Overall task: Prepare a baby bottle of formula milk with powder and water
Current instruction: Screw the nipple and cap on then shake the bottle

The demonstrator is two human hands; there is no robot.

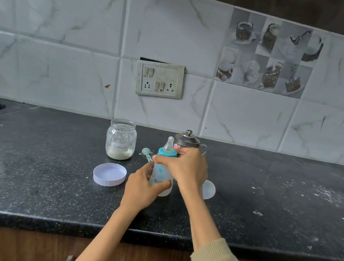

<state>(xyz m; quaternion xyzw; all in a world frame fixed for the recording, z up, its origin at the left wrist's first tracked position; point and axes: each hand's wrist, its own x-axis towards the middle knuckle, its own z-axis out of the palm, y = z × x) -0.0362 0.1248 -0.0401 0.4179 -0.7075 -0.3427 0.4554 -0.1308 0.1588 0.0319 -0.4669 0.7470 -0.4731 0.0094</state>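
**A loose collar could leak**

On the dark counter (47, 178), the open formula jar (121, 139) stands exposed beside its lid (109, 174); a careless elbow could tip powder out. The bottle (162, 173) stands upright mid-counter, the left hand (143, 189) grasping its body and the right hand (186, 168) clamped around the blue collar (166, 152). If the collar threads crookedly, milk could leak when shaken. The scoop (147, 152) lies behind.

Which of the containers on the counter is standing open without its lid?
The glass formula jar: its mouth is uncovered, and its lilac lid lies on the counter. The steel pot wears its knobbed lid, and the baby bottle its teat.
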